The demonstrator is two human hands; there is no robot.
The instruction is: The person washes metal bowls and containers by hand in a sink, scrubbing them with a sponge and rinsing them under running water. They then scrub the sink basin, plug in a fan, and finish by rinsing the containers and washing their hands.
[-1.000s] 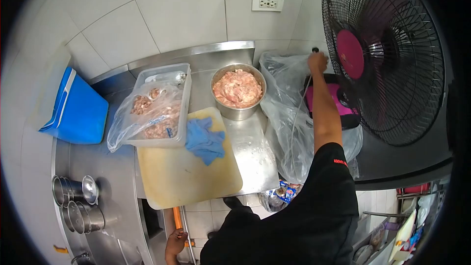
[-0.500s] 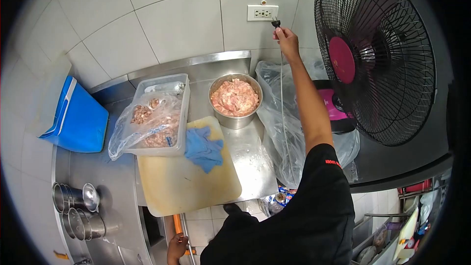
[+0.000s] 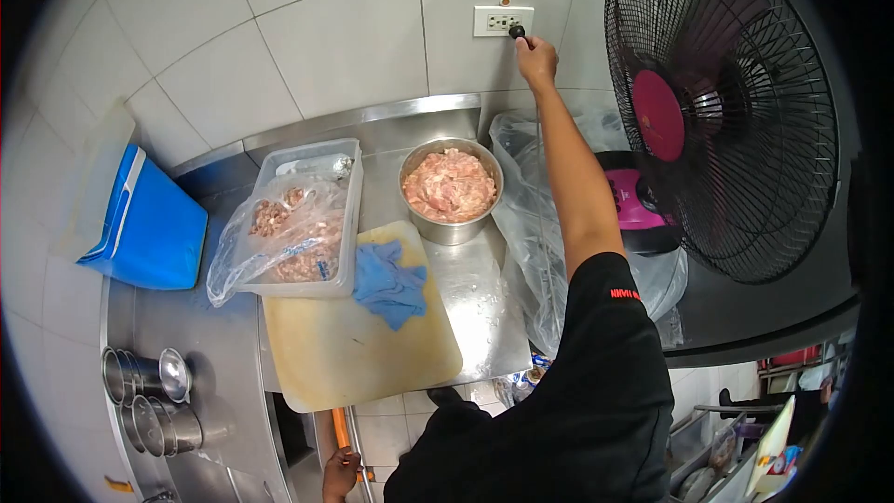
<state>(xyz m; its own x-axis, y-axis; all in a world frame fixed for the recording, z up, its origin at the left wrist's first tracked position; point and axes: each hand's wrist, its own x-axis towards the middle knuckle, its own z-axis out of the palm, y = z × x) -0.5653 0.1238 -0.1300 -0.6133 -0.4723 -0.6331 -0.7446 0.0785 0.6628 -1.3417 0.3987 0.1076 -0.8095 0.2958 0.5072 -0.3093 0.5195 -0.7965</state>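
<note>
My right hand [image 3: 536,61] reaches up to the wall with its fingers closed around a black plug [image 3: 518,32]. The plug overlaps the right side of the white wall outlet [image 3: 491,22]. From my hand a thin power cord [image 3: 538,130] hangs down beside my forearm. Low in the picture is my left hand [image 3: 341,473], its fingers curled at the orange bar [image 3: 342,430]; what sits inside them is hidden. Below the outlet, a steel pot [image 3: 452,231] of raw meat [image 3: 449,184] stands on the steel counter [image 3: 484,317].
A black fan [image 3: 722,112] with a pink hub stands at right, beside clear plastic sheeting [image 3: 526,224]. Left of the pot are a plastic tub [image 3: 349,224] with bagged meat, a cutting board [image 3: 363,363] with a blue cloth [image 3: 389,284], a blue cooler [image 3: 154,224] and several steel containers [image 3: 172,428].
My right hand has moved the plug up and slightly left, from just below the outlet onto its face. My left hand stays low by the orange bar.
</note>
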